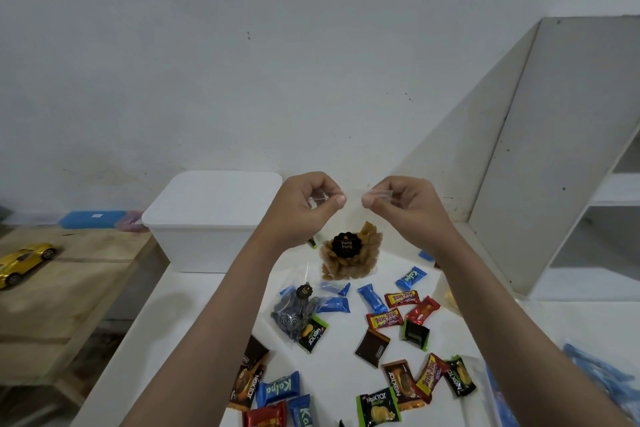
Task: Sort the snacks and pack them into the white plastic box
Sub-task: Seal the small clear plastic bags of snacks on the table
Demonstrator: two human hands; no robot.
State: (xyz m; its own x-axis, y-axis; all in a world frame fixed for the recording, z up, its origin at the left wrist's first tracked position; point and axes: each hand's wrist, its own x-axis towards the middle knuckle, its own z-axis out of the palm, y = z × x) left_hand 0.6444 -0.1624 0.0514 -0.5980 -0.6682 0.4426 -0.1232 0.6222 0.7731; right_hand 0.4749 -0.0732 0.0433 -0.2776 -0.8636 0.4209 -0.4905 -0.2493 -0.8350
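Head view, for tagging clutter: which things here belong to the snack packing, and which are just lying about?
Part of the job:
clear Pang Pang bag, held up by left hand and right hand
white plastic box, lid on
wrapped snacks on the white table

Just lying about:
yellow toy car
blue case
white shelf

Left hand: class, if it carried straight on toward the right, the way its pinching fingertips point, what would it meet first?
Probably the right hand. The left hand faces it across a short gap spanned by the top edge of the clear snack bag, which both pinch; depth looks similar, though uncertain.
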